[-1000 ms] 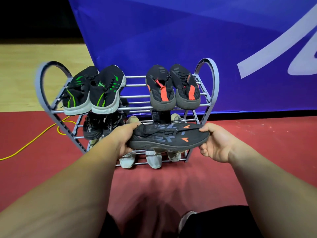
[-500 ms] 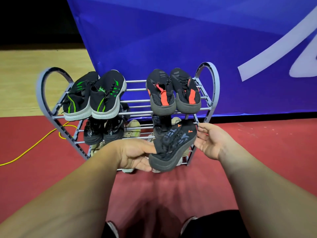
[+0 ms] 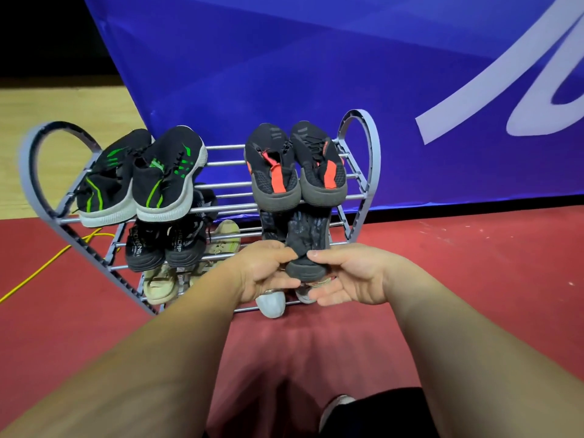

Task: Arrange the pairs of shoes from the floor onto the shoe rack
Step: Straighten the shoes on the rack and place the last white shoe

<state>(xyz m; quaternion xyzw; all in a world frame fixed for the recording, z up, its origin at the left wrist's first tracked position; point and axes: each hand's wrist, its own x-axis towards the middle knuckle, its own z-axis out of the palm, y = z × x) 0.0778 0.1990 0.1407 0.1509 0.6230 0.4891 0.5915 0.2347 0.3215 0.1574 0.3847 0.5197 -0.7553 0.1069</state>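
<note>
Red floor [image 3: 474,279] underfoot, blue banner [image 3: 284,74] behind, and the grey shoe rack [image 3: 373,153] stands before it with two pairs on top (green-striped pair [image 3: 142,178] left, orange-tabbed pair [image 3: 294,172] right). Both hands grip the heel of the dark shoe [image 3: 305,241], the left hand [image 3: 262,273] pinching, the right hand [image 3: 354,276] clasping opposite. Its toe lies on the middle tier at the right, just beside another dark shoe [image 3: 271,226].

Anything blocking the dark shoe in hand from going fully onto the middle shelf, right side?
Nothing visible. The dark shoe lies partly on the middle shelf, toe first, beside its mate on the left, under the orange-accented pair. The shelf's back is hidden beneath that pair.
</note>
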